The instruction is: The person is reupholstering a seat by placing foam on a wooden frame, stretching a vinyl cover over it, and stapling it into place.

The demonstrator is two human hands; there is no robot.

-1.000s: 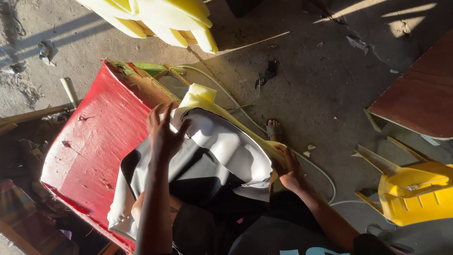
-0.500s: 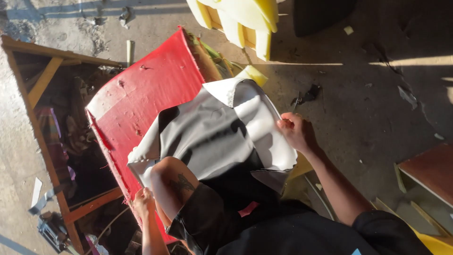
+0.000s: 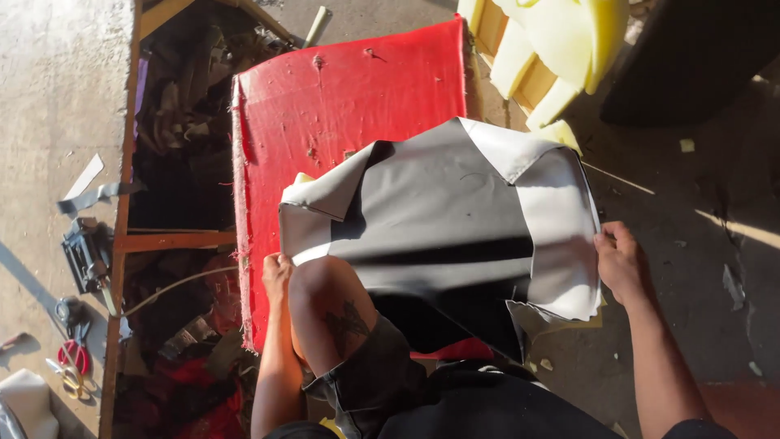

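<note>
grey vinyl sheet is held spread over the red padded panel, apparently so it lies flat. its right edge is pinched by right hand; left hand is clenched at its lower-left edge beside the raised knee.
</note>
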